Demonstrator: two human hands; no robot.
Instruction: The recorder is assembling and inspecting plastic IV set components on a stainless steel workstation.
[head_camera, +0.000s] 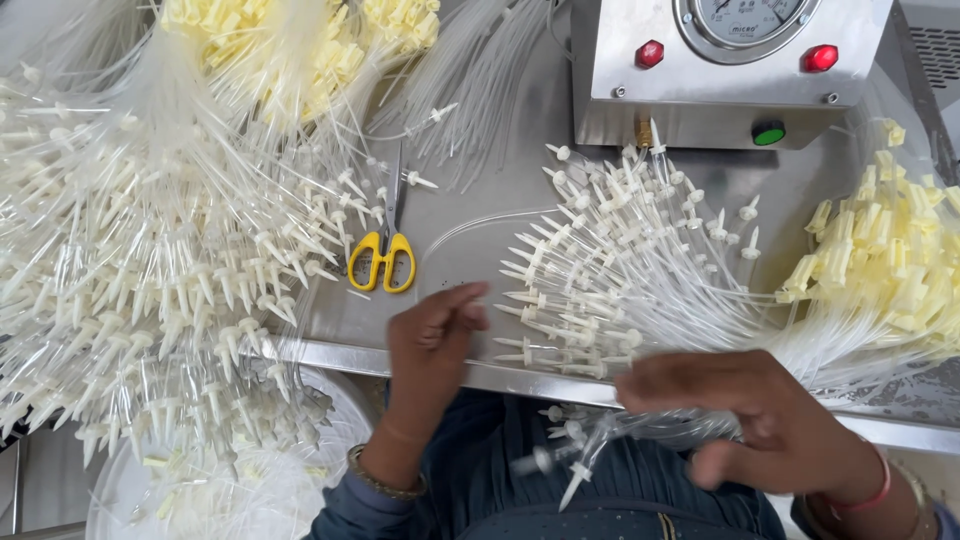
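From up here I see a steel table (480, 215) almost buried: its left end is swamped by a huge spill of clear tubes with white spike tips (150, 270), which runs off the front edge over a white bucket (330, 400) whose rim only partly shows. At the back edge stands a metal test box (720, 95) with a round gauge, two red lamps and a green button; its top is cut off by the frame. A smaller fan of spiked tubes (610, 260) lies in front of that box, reaching the front edge, and pale yellow connectors (890, 260) heap up at the right end, with another yellow heap (300, 40) at the back left corner. My right hand (760, 420) is smeared by motion below the front edge; it seems to be closed on a bundle of tubes (590, 450) hanging over my lap, though I cannot tell the grip for certain. My left hand (435, 345) rests at the front edge with fingers loosely curled and nothing clearly in them. Yellow-handled scissors (385, 255) lie closed just behind it, blades pointing toward the back.
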